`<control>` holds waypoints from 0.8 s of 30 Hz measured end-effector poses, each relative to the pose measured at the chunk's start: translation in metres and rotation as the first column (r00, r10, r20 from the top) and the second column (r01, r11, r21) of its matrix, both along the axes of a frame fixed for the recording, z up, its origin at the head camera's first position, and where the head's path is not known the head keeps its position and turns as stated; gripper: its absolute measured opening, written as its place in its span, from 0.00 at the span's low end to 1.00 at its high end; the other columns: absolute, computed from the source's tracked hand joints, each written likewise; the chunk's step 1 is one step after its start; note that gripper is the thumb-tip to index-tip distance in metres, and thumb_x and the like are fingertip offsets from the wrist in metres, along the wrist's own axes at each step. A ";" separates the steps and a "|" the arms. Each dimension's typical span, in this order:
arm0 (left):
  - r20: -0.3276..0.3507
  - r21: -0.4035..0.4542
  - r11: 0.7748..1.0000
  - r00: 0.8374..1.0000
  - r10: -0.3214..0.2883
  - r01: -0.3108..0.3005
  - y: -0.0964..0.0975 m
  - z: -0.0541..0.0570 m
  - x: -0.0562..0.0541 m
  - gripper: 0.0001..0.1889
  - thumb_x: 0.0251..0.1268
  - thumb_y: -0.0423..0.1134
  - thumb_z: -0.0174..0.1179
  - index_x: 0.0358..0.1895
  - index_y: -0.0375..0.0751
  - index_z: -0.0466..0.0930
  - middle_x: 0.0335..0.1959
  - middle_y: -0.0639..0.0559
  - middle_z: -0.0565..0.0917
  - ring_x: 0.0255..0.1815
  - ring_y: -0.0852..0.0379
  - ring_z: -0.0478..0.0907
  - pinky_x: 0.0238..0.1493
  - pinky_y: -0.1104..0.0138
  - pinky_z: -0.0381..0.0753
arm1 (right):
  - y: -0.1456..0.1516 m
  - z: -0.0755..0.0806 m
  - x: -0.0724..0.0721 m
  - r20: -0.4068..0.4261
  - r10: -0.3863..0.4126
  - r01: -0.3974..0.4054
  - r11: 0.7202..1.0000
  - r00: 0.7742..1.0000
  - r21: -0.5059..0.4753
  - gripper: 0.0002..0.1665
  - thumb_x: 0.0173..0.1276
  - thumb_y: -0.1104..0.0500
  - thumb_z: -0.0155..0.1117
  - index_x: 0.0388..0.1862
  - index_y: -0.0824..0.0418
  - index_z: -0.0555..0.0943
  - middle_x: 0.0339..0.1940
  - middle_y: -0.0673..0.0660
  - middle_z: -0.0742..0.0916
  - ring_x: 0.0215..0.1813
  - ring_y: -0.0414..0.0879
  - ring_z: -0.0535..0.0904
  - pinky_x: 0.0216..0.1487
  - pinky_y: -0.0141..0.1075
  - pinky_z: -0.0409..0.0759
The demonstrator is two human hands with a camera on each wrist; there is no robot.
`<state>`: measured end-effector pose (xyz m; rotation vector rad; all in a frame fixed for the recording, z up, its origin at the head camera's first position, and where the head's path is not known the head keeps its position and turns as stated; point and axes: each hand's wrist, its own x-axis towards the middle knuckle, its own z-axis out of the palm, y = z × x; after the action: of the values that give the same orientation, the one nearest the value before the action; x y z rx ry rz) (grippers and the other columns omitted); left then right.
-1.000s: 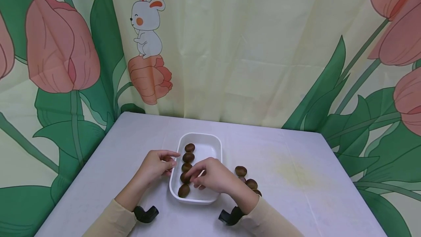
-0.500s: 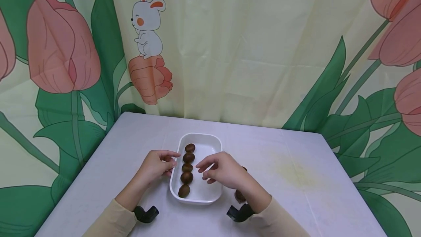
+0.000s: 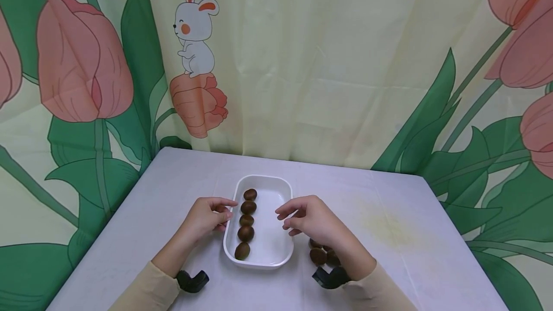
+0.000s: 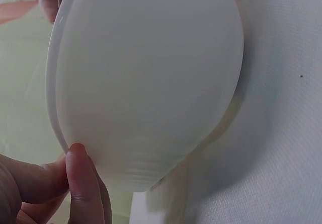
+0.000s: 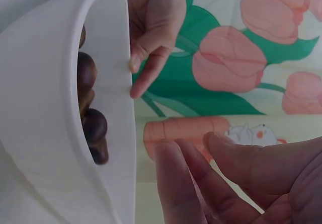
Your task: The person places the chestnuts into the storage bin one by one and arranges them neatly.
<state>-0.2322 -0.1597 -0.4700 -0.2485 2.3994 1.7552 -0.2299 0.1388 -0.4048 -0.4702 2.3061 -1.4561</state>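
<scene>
- Since the earlier frame, the right hand point(image 3: 313, 217) has moved right, away from the row of brown nuts point(image 3: 247, 220), and more of the nut pile point(image 3: 318, 257) shows beside its forearm; the left hand point(image 3: 206, 216) has stayed put.
- White tray point(image 3: 270, 234), a rounded rectangle with raised walls, sits flat on the left half of the counter point(image 3: 345, 191), its long sides running from near to far.
- Inside it, five brown nuts form one close line along the left wall, from the far end to the near end; the bare white floor shows to their right.
- Left fingers are relaxed rather than clenched, their tips touching the tray's left rim and outer wall.
- Right fingers are released and loosely bent, with a gap between thumb and fingertips, raised just by the tray's right rim.
- More brown nuts lie bunched on the counter to the right of the tray, near its near end, partly hidden by the right forearm, so their full count cannot be told.
- Black curved pieces sit below both wrists, by the beige sleeves point(image 3: 149, 287).
- Beyond the counter's far edge hangs a pale curtain point(image 3: 302, 61) printed with tulips and a rabbit.
</scene>
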 end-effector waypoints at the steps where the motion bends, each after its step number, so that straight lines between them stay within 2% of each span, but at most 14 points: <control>1: -0.001 -0.002 1.000 1.000 0.000 0.000 0.000 0.000 0.000 0.16 0.68 0.27 0.71 0.57 0.39 0.91 0.40 0.43 0.84 0.29 0.53 0.81 0.29 0.68 0.87 | 0.002 0.001 0.000 0.003 -0.008 0.008 1.000 1.000 0.000 0.15 0.70 0.72 0.69 0.53 0.61 0.91 0.50 0.63 0.92 0.45 0.55 0.91 0.43 0.43 0.94; 7: -0.001 -0.002 1.000 1.000 0.004 -0.004 0.000 -0.001 0.000 0.15 0.68 0.27 0.71 0.56 0.39 0.91 0.40 0.42 0.84 0.28 0.53 0.81 0.29 0.68 0.87 | 0.018 0.004 0.000 -0.008 -0.048 0.048 0.999 0.999 0.018 0.16 0.71 0.71 0.68 0.55 0.62 0.91 0.51 0.64 0.92 0.45 0.55 0.91 0.44 0.43 0.94; 12: -0.001 0.003 1.000 1.000 0.007 -0.007 0.000 -0.001 -0.001 0.15 0.68 0.26 0.71 0.55 0.39 0.92 0.39 0.43 0.84 0.28 0.54 0.81 0.29 0.69 0.87 | 0.033 0.004 -0.002 -0.012 -0.083 0.083 0.996 0.997 0.036 0.16 0.72 0.70 0.68 0.57 0.62 0.90 0.49 0.62 0.92 0.44 0.54 0.90 0.44 0.43 0.94; 17: -0.004 0.003 1.000 1.000 0.005 -0.005 0.001 0.000 0.000 0.15 0.68 0.26 0.71 0.56 0.39 0.92 0.39 0.43 0.84 0.28 0.54 0.81 0.29 0.68 0.87 | 0.049 0.000 -0.004 -0.021 -0.082 0.082 0.996 0.996 0.032 0.17 0.72 0.69 0.68 0.59 0.65 0.88 0.49 0.62 0.92 0.39 0.55 0.91 0.45 0.47 0.94; 24: -0.011 -0.005 1.000 1.000 0.007 -0.007 0.002 -0.001 0.000 0.15 0.68 0.28 0.72 0.56 0.40 0.92 0.40 0.43 0.84 0.28 0.53 0.81 0.29 0.67 0.87 | 0.065 -0.005 -0.006 -0.015 -0.101 0.101 0.995 0.995 0.024 0.17 0.72 0.69 0.69 0.59 0.68 0.87 0.50 0.66 0.92 0.43 0.57 0.91 0.44 0.42 0.94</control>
<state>-0.2319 -0.1580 -0.4706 -0.2487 2.4137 1.7589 -0.2356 0.2043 -0.4101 -0.3631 2.3874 -1.4731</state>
